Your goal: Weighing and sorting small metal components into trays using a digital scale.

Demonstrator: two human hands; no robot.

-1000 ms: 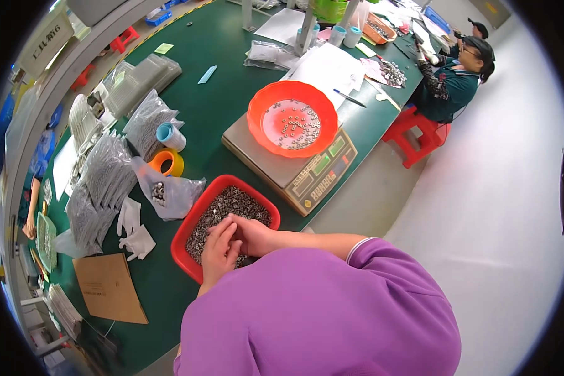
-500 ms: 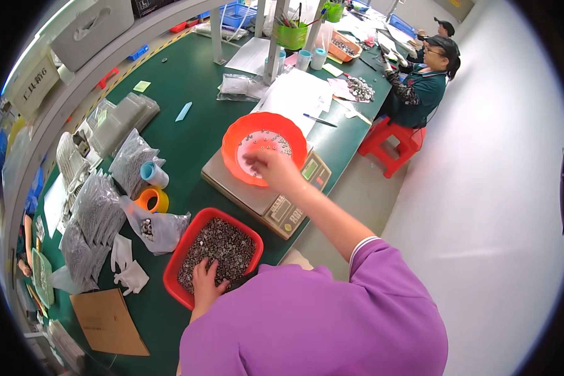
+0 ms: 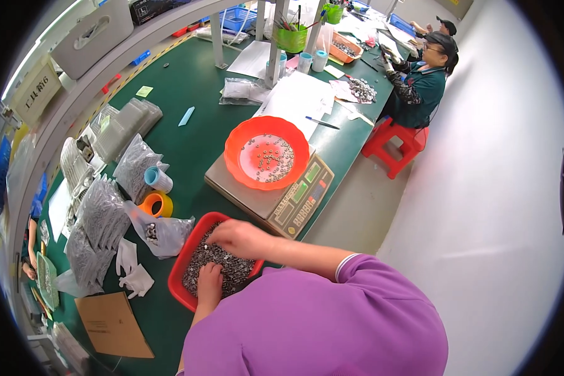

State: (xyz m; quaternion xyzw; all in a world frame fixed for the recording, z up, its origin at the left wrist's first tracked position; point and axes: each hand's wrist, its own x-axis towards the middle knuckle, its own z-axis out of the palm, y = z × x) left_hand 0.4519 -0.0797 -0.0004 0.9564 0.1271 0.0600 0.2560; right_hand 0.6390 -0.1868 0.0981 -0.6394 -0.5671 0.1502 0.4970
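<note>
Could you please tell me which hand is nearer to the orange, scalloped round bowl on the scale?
Right. The right hand is over the red rectangular plastic tub, toward the bowl; the left hand is at the tub too, farther from the bowl.

Workshop — green bench (image 3: pixel 191 144); digital scale (image 3: pixel 281 208); metal parts (image 3: pixel 235 268)

Right hand (image 3: pixel 237 239) covers part of metal pieces (image 3: pixel 232 269); whether fingers pinch any, cannot tell. Purple shirt (image 3: pixel 319 319) hides near corner of red tray (image 3: pixel 179 266), runs off lower edge.
</note>
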